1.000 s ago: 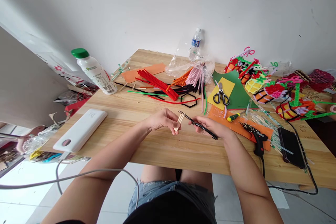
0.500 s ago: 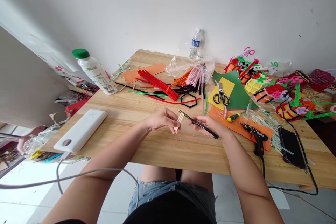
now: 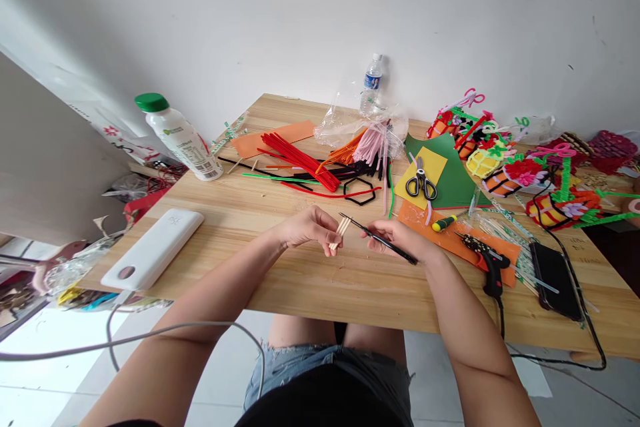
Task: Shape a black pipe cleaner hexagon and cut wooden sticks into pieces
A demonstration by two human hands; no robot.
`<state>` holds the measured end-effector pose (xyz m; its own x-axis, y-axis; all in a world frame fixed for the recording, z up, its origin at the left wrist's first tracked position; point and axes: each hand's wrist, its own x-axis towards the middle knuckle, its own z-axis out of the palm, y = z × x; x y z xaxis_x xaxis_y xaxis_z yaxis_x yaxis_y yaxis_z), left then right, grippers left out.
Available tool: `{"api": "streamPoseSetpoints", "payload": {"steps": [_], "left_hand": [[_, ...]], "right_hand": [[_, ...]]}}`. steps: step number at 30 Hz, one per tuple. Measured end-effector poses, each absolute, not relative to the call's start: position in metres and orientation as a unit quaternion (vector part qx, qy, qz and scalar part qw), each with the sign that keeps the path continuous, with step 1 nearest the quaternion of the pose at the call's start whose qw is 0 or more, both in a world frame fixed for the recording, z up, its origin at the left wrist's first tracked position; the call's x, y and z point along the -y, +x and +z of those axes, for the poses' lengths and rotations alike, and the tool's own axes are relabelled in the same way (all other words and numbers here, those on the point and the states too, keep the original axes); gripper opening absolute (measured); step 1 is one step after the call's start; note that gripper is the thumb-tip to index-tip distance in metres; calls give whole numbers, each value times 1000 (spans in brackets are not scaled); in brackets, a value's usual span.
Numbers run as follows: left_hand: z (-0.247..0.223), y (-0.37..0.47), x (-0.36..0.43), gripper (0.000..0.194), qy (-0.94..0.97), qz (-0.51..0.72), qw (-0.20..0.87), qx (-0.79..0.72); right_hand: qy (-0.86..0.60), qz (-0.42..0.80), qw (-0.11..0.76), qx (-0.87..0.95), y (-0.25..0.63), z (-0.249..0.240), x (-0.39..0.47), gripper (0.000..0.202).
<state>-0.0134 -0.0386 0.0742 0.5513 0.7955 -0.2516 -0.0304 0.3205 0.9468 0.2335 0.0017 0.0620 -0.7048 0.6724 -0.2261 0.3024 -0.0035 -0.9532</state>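
Between the thumb and fingers of my left hand (image 3: 315,230) is a small bunch of short wooden sticks (image 3: 341,232), tilted, their upper ends fanned a little. My right hand (image 3: 389,237) is closed around a pair of black scissors (image 3: 383,240), seen nearly edge-on. Their thin tips reach left to the tops of the sticks; whether the blades touch the wood I cannot tell. Both hands are held over the front part of the wooden table (image 3: 300,287). Some of the right fingers are hidden behind the scissors.
Red pipe cleaners (image 3: 300,160) and a black hexagon (image 3: 359,191) lie beyond my hands. To the right are other scissors (image 3: 421,183), a glue gun (image 3: 490,263), a phone (image 3: 555,280) and decorated baskets (image 3: 563,208). On the left stand a power bank (image 3: 155,247) and white bottle (image 3: 183,143).
Almost nothing differs. The scissors and the sticks have shifted only very slightly, and both hands keep their hold.
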Motion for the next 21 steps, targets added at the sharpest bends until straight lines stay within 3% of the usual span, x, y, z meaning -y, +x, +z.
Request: {"api": "streamPoseSetpoints", "payload": {"steps": [9,21], "left_hand": [[76,-15,39,18,494,297,723,-381],[61,-3,33,17,385,440,733,-349]], "right_hand": [[-365,640,169,655,228,64,-1,27],[-422,531,193,709,223,81,2,37]]}}
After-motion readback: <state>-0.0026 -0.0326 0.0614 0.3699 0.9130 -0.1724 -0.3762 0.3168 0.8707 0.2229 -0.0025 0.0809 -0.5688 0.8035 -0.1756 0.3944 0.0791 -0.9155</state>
